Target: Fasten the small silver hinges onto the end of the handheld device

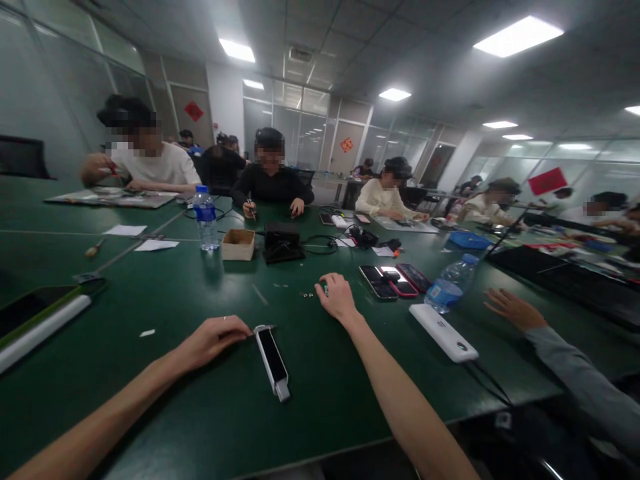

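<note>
A slim device [273, 360] with a white frame and a black face lies on the green table in front of me. At its far end is my left hand [220, 340], closed, with thumb and fingertips pressed together; whatever they pinch is too small to make out. Farther forward, my right hand [338, 297] rests low over the table with bent fingers and a gap between thumb and forefinger. A tiny pale piece [326, 291] shows in that gap, not visibly gripped. Several tiny bits [307, 295] lie just left of this hand.
A small box [239, 245] and a water bottle [206, 220] stand ahead. Phones [379, 282], another bottle [445, 287] and a white power bank [443, 331] are on the right, near another person's hand [515, 310]. A white scrap [147, 333] lies left. People sit across the table.
</note>
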`<action>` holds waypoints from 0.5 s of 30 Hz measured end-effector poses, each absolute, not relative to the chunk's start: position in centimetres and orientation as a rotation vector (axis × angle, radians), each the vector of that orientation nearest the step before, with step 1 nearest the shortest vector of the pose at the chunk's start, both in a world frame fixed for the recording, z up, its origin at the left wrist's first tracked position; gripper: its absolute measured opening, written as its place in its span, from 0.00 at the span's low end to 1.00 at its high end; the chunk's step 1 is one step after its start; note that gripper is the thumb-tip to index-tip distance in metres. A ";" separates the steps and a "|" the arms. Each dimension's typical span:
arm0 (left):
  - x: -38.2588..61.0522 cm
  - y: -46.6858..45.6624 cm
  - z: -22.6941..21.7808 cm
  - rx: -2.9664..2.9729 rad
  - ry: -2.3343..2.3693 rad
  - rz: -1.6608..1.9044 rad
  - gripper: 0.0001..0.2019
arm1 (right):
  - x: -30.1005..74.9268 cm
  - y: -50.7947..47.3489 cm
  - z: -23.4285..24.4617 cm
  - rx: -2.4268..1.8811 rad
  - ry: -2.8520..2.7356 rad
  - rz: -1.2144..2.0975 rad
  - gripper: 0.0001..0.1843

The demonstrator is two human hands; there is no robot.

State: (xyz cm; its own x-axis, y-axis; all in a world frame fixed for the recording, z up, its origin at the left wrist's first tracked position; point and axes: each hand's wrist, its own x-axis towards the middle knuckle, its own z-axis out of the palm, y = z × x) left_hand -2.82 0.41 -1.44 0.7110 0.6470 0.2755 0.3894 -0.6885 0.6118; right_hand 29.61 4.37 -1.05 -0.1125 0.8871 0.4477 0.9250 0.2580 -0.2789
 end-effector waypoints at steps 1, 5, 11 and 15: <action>-2.8 0.2 -1.4 2.394 0.799 0.655 0.09 | 30.7 4.8 -1.2 -1.712 -1.946 -0.136 0.15; -2.7 -0.4 -1.2 2.386 0.775 0.647 0.10 | 34.0 6.4 -2.5 -1.890 -1.781 -0.194 0.18; -2.4 -1.1 -0.8 2.376 0.808 0.595 0.11 | 37.2 8.3 -4.0 -2.098 -1.604 -0.332 0.23; -2.3 -1.5 -0.2 2.364 0.842 0.570 0.11 | 38.5 9.2 -4.0 -2.121 -1.628 -0.381 0.25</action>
State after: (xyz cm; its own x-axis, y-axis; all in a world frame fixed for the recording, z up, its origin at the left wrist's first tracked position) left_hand -2.25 -1.54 -0.21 0.7123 0.6730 0.1992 0.4346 -0.6458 0.6278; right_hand 38.46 9.15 -4.00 0.2701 0.8415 0.4680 0.9617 -0.2125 -0.1729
